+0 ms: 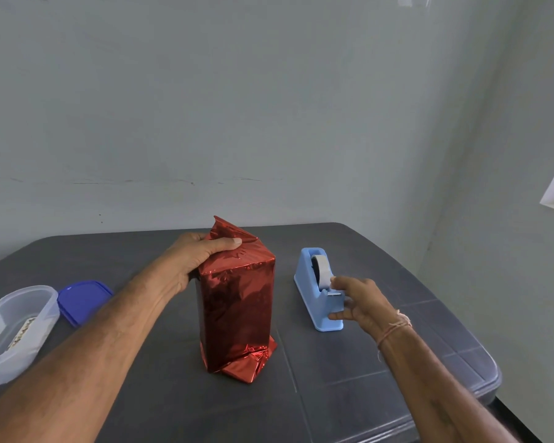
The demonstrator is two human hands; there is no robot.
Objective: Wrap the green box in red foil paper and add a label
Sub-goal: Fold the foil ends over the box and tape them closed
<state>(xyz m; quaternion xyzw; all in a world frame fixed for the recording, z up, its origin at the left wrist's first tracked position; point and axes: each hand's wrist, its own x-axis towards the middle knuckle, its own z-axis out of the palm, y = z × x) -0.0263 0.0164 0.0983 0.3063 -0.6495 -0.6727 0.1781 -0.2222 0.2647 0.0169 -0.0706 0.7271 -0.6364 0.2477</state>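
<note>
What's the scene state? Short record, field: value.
box: upright on table, wrapped in red foil, top flap sticking up, bottom folds crumpled
left hand: grips box top, thumb on foil
right hand: fingers touch tape dispenser near cutter
tub: clear, left edge, printed strip inside
lid: blue, beside tub

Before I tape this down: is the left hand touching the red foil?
Touching. The head view shows the left hand gripping the red foil at its folded top, thumb pressed across it.
</note>
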